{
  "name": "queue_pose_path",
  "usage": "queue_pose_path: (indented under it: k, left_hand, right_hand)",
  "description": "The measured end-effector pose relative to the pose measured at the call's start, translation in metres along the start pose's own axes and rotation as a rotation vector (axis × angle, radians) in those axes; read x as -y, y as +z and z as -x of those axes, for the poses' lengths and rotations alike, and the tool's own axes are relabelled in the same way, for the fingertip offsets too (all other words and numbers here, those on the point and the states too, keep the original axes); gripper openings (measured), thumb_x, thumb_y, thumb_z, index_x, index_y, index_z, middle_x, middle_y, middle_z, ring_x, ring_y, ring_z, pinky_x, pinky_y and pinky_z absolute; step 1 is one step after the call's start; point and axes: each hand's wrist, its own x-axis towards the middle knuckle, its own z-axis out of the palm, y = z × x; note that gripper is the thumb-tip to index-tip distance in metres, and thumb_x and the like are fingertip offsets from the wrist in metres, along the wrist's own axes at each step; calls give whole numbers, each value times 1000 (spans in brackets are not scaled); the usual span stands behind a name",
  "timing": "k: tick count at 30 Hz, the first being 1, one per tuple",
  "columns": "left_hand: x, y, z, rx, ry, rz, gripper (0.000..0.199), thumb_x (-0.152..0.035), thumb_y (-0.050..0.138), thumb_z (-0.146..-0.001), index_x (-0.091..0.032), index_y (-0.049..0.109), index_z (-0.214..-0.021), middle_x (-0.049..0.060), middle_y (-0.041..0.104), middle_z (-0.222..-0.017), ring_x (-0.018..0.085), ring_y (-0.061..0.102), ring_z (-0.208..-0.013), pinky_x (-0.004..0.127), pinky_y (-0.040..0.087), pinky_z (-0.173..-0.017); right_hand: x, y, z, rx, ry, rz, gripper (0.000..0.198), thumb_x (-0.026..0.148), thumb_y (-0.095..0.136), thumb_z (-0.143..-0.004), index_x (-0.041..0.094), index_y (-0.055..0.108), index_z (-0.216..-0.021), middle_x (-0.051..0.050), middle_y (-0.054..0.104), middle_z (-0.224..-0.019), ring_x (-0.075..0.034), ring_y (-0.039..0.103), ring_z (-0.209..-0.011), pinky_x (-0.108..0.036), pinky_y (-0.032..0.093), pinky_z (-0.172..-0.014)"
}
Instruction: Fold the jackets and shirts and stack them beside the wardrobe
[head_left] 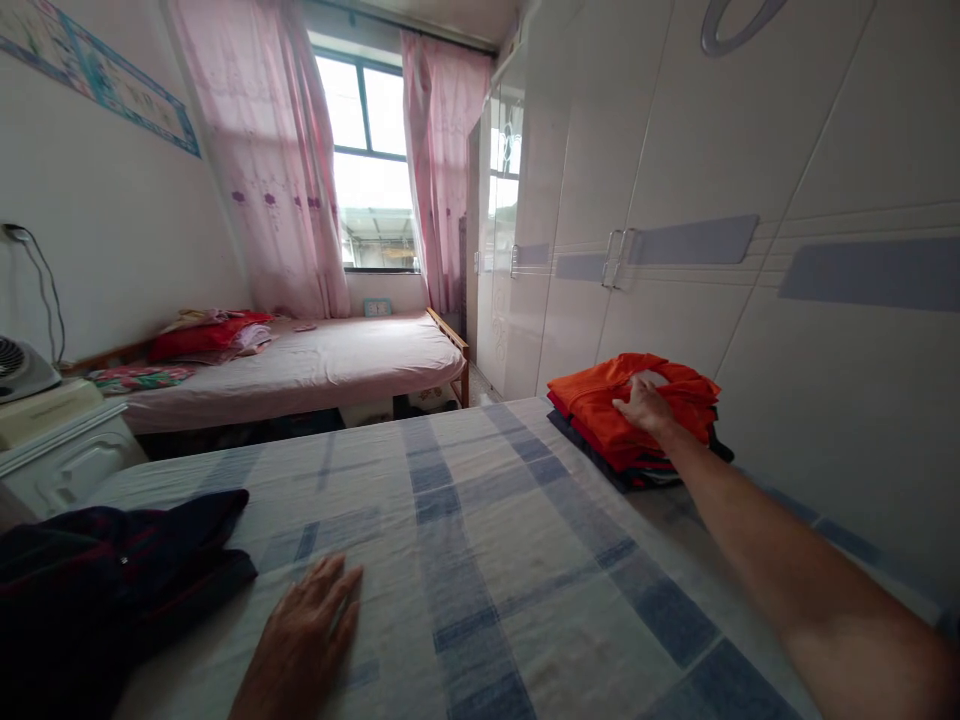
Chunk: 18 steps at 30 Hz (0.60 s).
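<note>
A stack of folded clothes lies at the far right edge of the bed, with an orange folded garment (589, 385) on top and red and dark ones below. My right hand (646, 402) reaches out and rests on the orange garment, its thumb apart from the fingers. Flat on the bedsheet (517, 540), palm down and holding nothing, is my left hand (311, 620) with its fingers stretched out. To its left a dark garment (127, 570) with faint red lines lies loosely on the sheet; part of it runs out of view.
A white wardrobe (690, 140) stands close behind the stack. Beyond the bed is a second bed (360, 350) with a red cloth heap (202, 335), under a window with pink curtains (262, 150). A white cabinet (67, 440) with a fan (22, 365) stands at left.
</note>
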Motion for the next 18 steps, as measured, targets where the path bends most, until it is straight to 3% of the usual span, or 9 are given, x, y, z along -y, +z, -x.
queue_pose_path:
  k: [6, 8, 10, 12, 15, 18]
  left_hand:
    - [-6, -2, -2, 29, -20, 12, 43, -33, 37, -87, -22, 63, -119, 11, 57, -131, 28, 50, -124, 50, 41, -102]
    - [-7, -3, -3, 32, -30, 35, 42, -32, 38, -86, -21, 63, -118, 12, 57, -131, 29, 50, -123, 51, 41, -102]
    - [-8, -5, -3, 33, -42, 63, 41, -31, 38, -86, -20, 64, -117, 13, 58, -130, 29, 50, -123, 51, 40, -102]
    - [-10, -9, -4, 17, -58, 111, 41, -31, 39, -87, -19, 63, -116, 13, 58, -129, 29, 51, -122, 50, 40, -103]
    - [-15, -18, -4, -62, -96, 246, 41, -34, 40, -88, -20, 57, -122, 11, 57, -130, 25, 54, -119, 43, 44, -101]
    - [-21, -30, -3, -230, -139, 376, 43, -36, 40, -91, -24, 46, -131, 8, 53, -132, 22, 52, -121, 39, 45, -100]
  right_hand:
    - [3, -1, 10, 102, 12, -1, 21, 22, 67, -65, 14, 60, -84, -16, 65, -94, -30, 60, -99, -38, 44, -81]
    - [18, 1, 26, 183, -35, -54, 11, 26, 63, -70, 17, 58, -75, -8, 64, -79, -22, 61, -81, -31, 45, -69]
    - [42, 6, 50, 296, -88, -121, 15, 32, 59, -74, 18, 55, -70, -1, 57, -63, -14, 55, -59, -24, 41, -54]
    - [73, 11, 83, 463, -127, -276, 19, 37, 56, -77, 19, 53, -70, 5, 44, -52, -8, 40, -44, -20, 32, -42]
    - [132, 7, 133, 860, -148, -862, 16, 32, 61, -73, 20, 54, -80, 10, 36, -51, -3, 22, -38, -17, 18, -35]
    - [188, -11, 169, 976, -195, -1245, 20, 27, 64, -72, 20, 57, -89, 11, 35, -50, -2, 18, -38, -15, 15, -35]
